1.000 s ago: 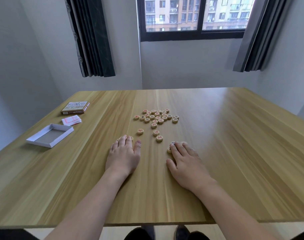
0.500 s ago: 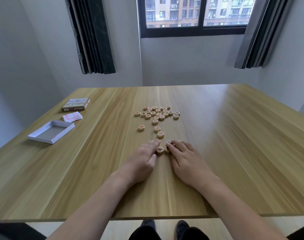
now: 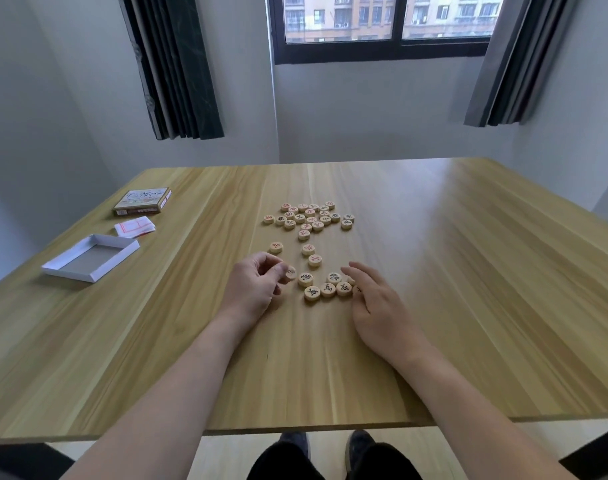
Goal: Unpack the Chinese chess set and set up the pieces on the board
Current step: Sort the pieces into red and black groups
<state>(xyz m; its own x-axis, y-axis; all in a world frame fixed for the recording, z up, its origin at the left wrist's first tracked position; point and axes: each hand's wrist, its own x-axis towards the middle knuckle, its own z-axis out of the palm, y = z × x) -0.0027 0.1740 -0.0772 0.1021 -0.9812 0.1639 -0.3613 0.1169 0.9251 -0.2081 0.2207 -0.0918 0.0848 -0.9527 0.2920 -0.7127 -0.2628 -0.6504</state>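
Our left hand (image 3: 257, 289) pinches one piece (image 3: 290, 272); our right hand (image 3: 372, 299) (fingers spread) could bump the black row (image 3: 327, 289) crooked.

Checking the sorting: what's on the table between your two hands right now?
In the head view, five black-marked chess pieces lie flat between the left hand, which pinches one more piece, and the right hand.
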